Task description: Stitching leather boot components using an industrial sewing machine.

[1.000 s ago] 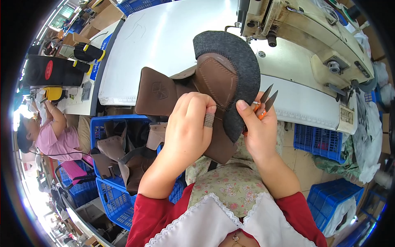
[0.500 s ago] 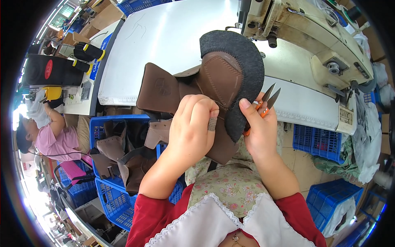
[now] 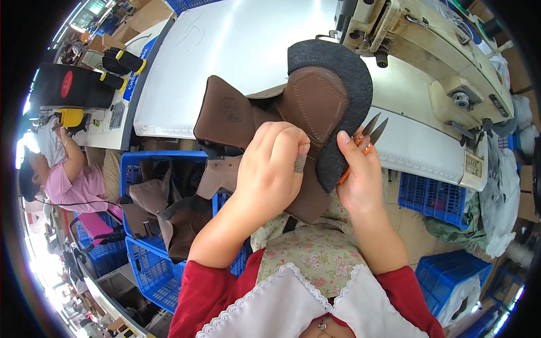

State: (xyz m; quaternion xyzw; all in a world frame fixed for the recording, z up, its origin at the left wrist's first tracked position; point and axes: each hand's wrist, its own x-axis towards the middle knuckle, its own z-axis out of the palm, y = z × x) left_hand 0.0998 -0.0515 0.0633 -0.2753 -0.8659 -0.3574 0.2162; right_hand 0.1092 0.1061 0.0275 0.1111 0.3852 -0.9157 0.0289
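Observation:
A brown leather boot upper (image 3: 315, 104) with a dark grey fuzzy border is held up in front of me. My left hand (image 3: 274, 163) is closed, fingertips pinched at the edge of the stitched panel; what is between them is too small to make out. A grey ribbed band circles one of its fingers. My right hand (image 3: 360, 174) grips the border between thumb and fingers. Orange-handled scissors (image 3: 369, 135) rest in that same hand, blades partly apart and pointing up and away. The flap of the upper (image 3: 222, 112) spreads out to the left.
A white sewing table (image 3: 186, 73) lies ahead, with a sewing machine (image 3: 451, 62) at its right. Blue crates (image 3: 152, 270) stand at left, one holding more brown uppers (image 3: 189, 225). Other blue crates (image 3: 451, 276) sit at right. A person in pink (image 3: 76, 183) works at far left.
The upper and both hands have shifted slightly to the right in the picture. The pinch of my left hand and the right hand's hold on upper and scissors stay the same.

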